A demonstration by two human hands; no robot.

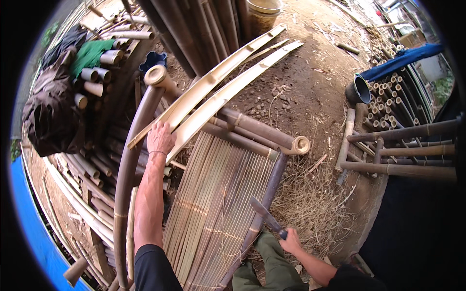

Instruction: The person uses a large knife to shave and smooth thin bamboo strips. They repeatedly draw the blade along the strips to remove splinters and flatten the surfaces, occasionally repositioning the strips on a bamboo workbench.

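Note:
Two long halves of split bamboo, a farther one (208, 80) and a nearer one (233, 92), slant up and away to the right with their pale insides showing. Over their near ends lies my left hand (161, 138), its fingers bent around the farther half; the fingertips are partly hidden. The halves rest across the bamboo frame of a slatted bench (208, 194). At the bench's right edge, my right hand (291, 241) is closed around the dark handle of a machete (264, 212). Its blade points up and left over the slats, apart from the split bamboo.
Upright dark bamboo poles (201, 34) stand ahead beside a bucket (266, 7). Cut bamboo lies stacked at left under dark cloth (53, 111). Shavings (315, 213) cover the ground at right, near a bamboo frame (398, 150) and a dark bucket (358, 89).

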